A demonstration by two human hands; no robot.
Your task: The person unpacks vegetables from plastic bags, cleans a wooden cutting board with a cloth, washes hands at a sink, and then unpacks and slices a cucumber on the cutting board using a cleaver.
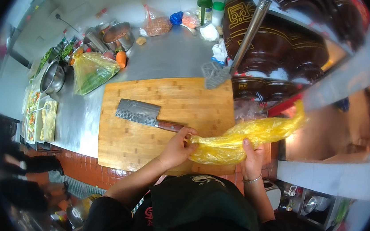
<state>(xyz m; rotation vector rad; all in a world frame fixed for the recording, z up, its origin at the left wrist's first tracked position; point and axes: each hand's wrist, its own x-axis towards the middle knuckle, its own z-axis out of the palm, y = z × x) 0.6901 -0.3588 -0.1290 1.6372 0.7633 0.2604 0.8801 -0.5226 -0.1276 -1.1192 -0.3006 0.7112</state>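
Between my hands, over the near right part of a wooden cutting board (135, 147), a long crumpled yellow plastic bag (222, 149) is stretched out. My left hand (180, 146) pinches its left end with thumb and fingers. Farther along, my right hand (253, 155) grips the bag from below, thumb on top, and the bag's other end sticks out past it to the upper right. Whether anything is inside cannot be told. A cleaver with a hammered blade (138, 112) and a wooden handle lies flat on the board, its handle end close to my left fingers.
On the steel counter (77, 118) stand a yellow bag of greens (95, 73), a carrot (121, 58), a steel bowl (53, 76) and food containers (49, 119). A grey mesh cloth (214, 75) overlaps the board's far corner by a metal post (251, 35). People are partly visible at lower left and lower right.
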